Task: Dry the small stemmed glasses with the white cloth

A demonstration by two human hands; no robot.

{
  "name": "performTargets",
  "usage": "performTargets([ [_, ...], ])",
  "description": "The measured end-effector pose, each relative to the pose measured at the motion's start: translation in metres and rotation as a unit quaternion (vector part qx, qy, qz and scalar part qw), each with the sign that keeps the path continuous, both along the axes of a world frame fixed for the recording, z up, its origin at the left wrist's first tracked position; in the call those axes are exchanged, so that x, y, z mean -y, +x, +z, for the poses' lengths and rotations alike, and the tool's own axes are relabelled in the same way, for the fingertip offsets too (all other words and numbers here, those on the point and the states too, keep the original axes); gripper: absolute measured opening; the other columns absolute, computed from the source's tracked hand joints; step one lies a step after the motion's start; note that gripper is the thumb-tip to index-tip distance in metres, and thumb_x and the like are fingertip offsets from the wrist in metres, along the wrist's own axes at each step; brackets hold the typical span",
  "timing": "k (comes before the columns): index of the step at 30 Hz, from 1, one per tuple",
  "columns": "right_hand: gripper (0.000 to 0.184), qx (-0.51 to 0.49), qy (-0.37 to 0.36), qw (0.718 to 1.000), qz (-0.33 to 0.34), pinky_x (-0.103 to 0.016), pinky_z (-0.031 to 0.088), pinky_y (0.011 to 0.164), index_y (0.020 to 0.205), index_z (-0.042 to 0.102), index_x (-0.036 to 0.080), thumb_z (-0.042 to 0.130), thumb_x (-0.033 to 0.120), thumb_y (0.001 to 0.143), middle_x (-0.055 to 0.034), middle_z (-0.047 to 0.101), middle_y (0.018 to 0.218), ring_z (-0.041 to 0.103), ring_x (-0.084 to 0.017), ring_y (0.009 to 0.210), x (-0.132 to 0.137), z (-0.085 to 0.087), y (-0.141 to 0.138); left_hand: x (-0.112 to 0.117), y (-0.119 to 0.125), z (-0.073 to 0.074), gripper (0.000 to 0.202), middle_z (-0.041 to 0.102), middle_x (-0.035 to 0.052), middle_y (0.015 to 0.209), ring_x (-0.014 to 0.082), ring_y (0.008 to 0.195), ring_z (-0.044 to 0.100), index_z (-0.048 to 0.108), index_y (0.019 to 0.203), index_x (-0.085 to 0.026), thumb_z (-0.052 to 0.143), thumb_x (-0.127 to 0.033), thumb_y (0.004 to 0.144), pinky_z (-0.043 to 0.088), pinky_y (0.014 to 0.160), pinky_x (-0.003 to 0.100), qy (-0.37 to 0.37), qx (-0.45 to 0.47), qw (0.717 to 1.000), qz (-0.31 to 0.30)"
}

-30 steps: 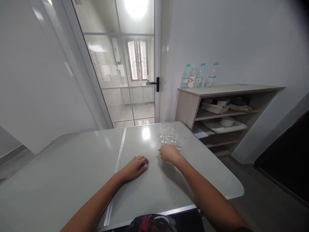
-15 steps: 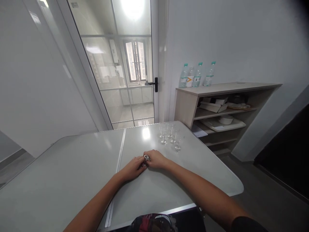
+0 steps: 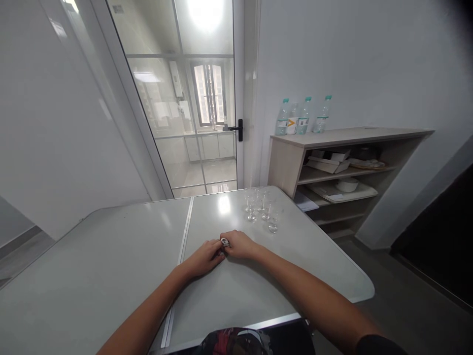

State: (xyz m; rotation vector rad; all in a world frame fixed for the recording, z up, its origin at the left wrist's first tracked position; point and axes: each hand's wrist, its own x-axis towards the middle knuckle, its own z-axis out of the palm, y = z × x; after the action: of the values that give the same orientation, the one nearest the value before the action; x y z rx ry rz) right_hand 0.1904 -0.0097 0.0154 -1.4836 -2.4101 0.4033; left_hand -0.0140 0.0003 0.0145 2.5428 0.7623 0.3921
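My left hand (image 3: pixel 206 257) and my right hand (image 3: pixel 239 244) meet over the pale table (image 3: pixel 121 256), fingertips against each other, both closed with curled fingers. A small oval thing (image 3: pixel 225 242), silvery-white with a dark part, shows at the right hand's fingers; whether it is worn or gripped I cannot tell. Whatever lies between the fingers is hidden. Beyond my right hand stands a cluster of several small clear stemmed glasses (image 3: pixel 252 213), the nearest glass (image 3: pixel 273 227) a little apart from the others. Neither hand touches them.
A metal seam (image 3: pixel 185 227) runs across the table left of my hands. A wooden shelf (image 3: pixel 286 158) stands behind on the right, with several plastic bottles (image 3: pixel 303 118) on top and trays and a white bowl (image 3: pixel 346 185) inside. A glass door (image 3: pixel 218 172) lies ahead.
The view has shifted very slightly. Both hands keep their place together, and the glasses stand as before.
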Motion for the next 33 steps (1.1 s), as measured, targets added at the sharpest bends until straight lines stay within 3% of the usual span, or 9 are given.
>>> performTargets([
  [13, 0.013, -0.016, -0.002, 1.000, 0.004, -0.024, 0.032, 0.066, 0.094, 0.067, 0.022, 0.059, 0.022, 0.084, -0.0037, 0.076, 0.097, 0.067, -0.019, 0.083, -0.002, -0.003, 0.001, -0.002, 0.001, -0.003, 0.010, 0.065, 0.0054, 0.097, 0.0227, 0.089, 0.059, 0.058, 0.097, -0.023, 0.051, -0.029, 0.097, 0.045, 0.085, 0.038, 0.032, -0.001, 0.999, 0.005],
  [19, 0.016, -0.018, 0.011, 1.000, -0.020, -0.025, 0.033, 0.067, 0.098, 0.067, 0.022, 0.058, 0.027, 0.087, -0.0045, 0.076, 0.097, 0.067, -0.020, 0.082, -0.004, -0.011, -0.004, -0.004, -0.001, 0.001, 0.017, 0.058, 0.0050, 0.085, 0.0221, 0.084, 0.056, 0.058, 0.097, -0.023, 0.048, -0.036, 0.100, 0.047, 0.082, 0.038, 0.145, 0.114, 0.971, 0.150],
  [22, 0.014, -0.023, 0.017, 0.998, -0.050, -0.025, 0.032, 0.065, 0.095, 0.067, 0.023, 0.057, 0.027, 0.086, -0.0024, 0.076, 0.093, 0.067, -0.019, 0.080, -0.005, -0.014, -0.009, -0.001, 0.003, 0.025, 0.015, 0.060, 0.0104, 0.106, 0.0259, 0.101, 0.057, 0.059, 0.107, -0.024, 0.053, -0.034, 0.097, 0.048, 0.092, 0.042, 0.190, 0.135, 0.964, 0.124],
  [26, 0.013, -0.026, 0.014, 0.997, -0.076, -0.026, 0.031, 0.063, 0.092, 0.067, 0.022, 0.058, 0.027, 0.084, -0.0025, 0.074, 0.088, 0.066, -0.020, 0.079, -0.006, -0.014, -0.014, -0.004, 0.026, 0.079, 0.022, 0.057, 0.0123, 0.131, 0.0315, 0.121, 0.052, 0.063, 0.113, -0.027, 0.060, -0.032, 0.092, 0.043, 0.104, 0.050, 0.209, 0.080, 0.974, 0.022],
  [29, 0.012, -0.021, 0.014, 0.997, -0.078, -0.026, 0.032, 0.065, 0.089, 0.067, 0.022, 0.059, 0.027, 0.082, -0.0032, 0.074, 0.088, 0.066, -0.021, 0.080, -0.006, -0.012, -0.015, -0.021, 0.056, 0.113, 0.023, 0.058, 0.0112, 0.127, 0.0294, 0.119, 0.055, 0.062, 0.114, -0.025, 0.060, -0.032, 0.093, 0.044, 0.106, 0.049, 0.201, 0.105, 0.974, -0.023],
  [33, 0.014, -0.018, 0.019, 0.997, -0.071, -0.026, 0.034, 0.068, 0.092, 0.066, 0.025, 0.060, 0.025, 0.080, -0.0018, 0.074, 0.091, 0.065, -0.021, 0.083, -0.005, -0.011, -0.015, -0.054, 0.105, 0.131, 0.024, 0.059, 0.0103, 0.124, 0.0270, 0.115, 0.058, 0.062, 0.112, -0.023, 0.065, -0.029, 0.089, 0.048, 0.103, 0.047, 0.156, 0.125, 0.979, -0.039],
])
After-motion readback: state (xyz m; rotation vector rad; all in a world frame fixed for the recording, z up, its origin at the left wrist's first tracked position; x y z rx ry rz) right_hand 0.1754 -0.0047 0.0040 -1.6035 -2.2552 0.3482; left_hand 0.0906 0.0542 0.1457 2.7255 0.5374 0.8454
